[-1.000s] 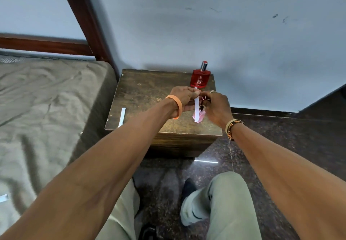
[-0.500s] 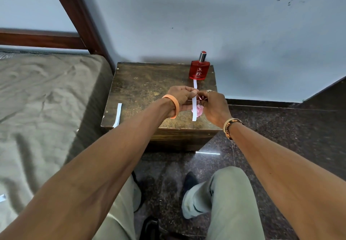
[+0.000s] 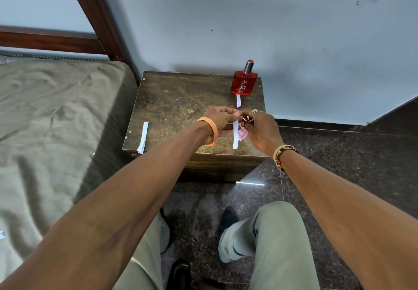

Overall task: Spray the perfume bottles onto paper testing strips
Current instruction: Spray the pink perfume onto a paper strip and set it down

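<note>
Perfume bottles, two of them, are at the wooden bedside table (image 3: pixel 181 99), which stands against the wall just beside the bed (image 3: pixel 45 108). The larger one, a red perfume bottle (image 3: pixel 244 83), stands upright at the far right corner with its silver spray head on. It looks like thick glass, so expect it to be heavy for its size, hard and smooth. Take it round the flat body, not by the narrow neck, and set it down gently, since the table edge is close.

The smaller pink perfume bottle (image 3: pixel 243 134) is above the front right part of the table, inside your right hand (image 3: pixel 262 129). Your fingers curl round it and hide most of it, so only the pale lower body and a dark red top show. It is probably light and slippery, and easy to tip. Keep the body wrapped and leave one fingertip free for the sprayer. You cannot tell from here which way the nozzle faces.

Your left hand (image 3: pixel 220 123) pinches a paper testing strip (image 3: pixel 235 135) between thumb and forefinger, close against the pink bottle. The strip runs past your fingers, its far end near the red bottle. Paper this thin is floppy and creases easily, so hold it near the middle, lightly. A spare strip (image 3: pixel 143 137) lies at the table's front left edge, well apart.
</note>
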Available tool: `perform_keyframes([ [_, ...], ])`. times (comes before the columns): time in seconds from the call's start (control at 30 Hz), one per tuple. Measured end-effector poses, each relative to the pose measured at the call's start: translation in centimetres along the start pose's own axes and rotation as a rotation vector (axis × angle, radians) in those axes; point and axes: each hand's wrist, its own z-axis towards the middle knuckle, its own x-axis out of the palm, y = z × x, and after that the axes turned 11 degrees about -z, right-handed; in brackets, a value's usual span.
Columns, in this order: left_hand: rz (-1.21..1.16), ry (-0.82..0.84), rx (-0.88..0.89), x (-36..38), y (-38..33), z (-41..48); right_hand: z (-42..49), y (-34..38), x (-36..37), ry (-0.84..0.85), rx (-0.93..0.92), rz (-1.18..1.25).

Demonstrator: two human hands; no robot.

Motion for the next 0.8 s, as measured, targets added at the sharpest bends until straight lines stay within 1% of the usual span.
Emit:
perform_keyframes([
  [0.17,0.02,-0.034,0.031,-0.4,-0.4,-0.1,0.1,0.4,-0.1,0.031,0.049,-0.006],
  [0.3,0.085,-0.046,0.077,-0.8,-0.7,-0.3,0.0,0.5,-0.4,0.074,0.077,-0.023],
  [0.37,0.096,-0.051,0.096,-1.1,-0.8,-0.7,-0.3,0.8,-0.8,0.035,0.087,-0.013],
  [0.47,0.081,-0.062,0.134,-1.4,-1.4,-1.6,-0.7,1.7,-1.9,-0.118,0.074,0.053],
  [0.53,0.069,-0.088,0.17,-1.7,-2.0,-2.5,-0.9,2.7,-2.7,-0.158,0.067,0.182],
  [0.57,0.061,-0.101,0.192,-1.8,-2.3,-2.9,-0.9,3.3,-3.2,-0.123,0.078,0.3],
  [0.67,0.053,-0.122,0.266,-2.3,-3.5,-4.5,-1.4,5.5,-5.2,0.107,0.133,0.738],
  [0.7,0.06,-0.126,0.289,-2.6,-4.0,-5.2,-1.7,6.2,-5.9,0.155,0.139,0.827],
  [0.8,0.079,-0.113,0.339,-3.7,-5.2,-7.1,-2.3,7.9,-6.9,0.194,0.164,0.93],
])
